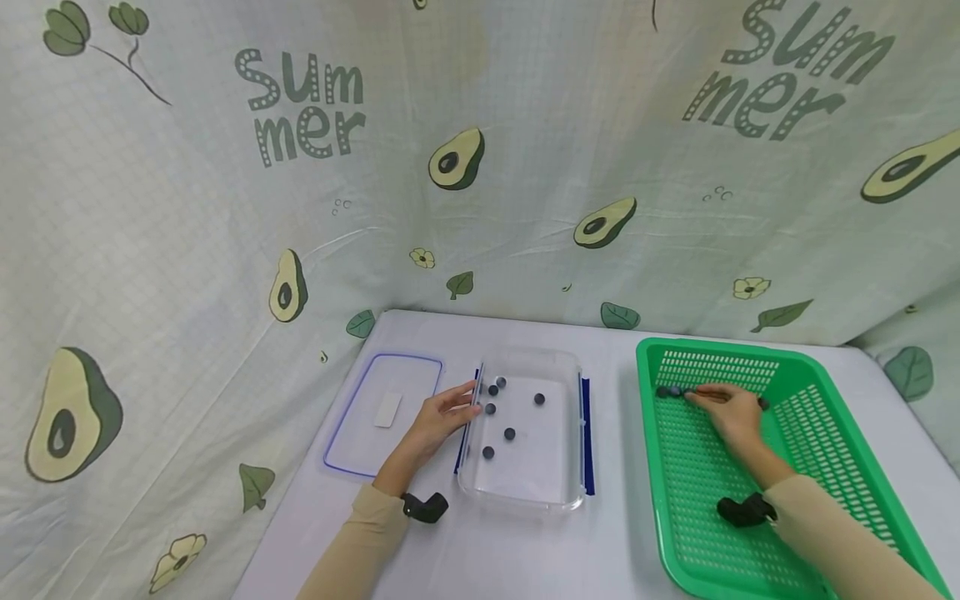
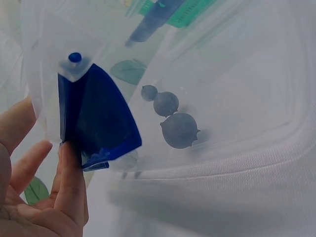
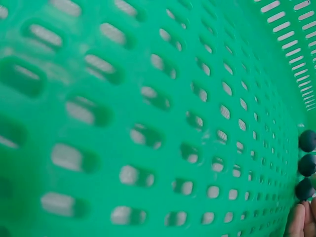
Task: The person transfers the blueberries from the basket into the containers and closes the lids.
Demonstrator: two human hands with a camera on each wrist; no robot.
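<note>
My left hand is at the left wall of a clear plastic container. Its fingertips touch the wall near a blue side latch, with nothing pinched between them that I can see. Several blueberries lie scattered on the container's floor; some sit close together near the wall. Inside the green basket, my right hand reaches to the far end. Its fingertips pinch a blueberry, the nearest of three in a row. Another blueberry shows beyond the hand.
A clear lid with a blue seal lies flat left of the container. On it is a small white rectangle. The container's other blue latch hangs down on its right side. A printed curtain rises behind the white table.
</note>
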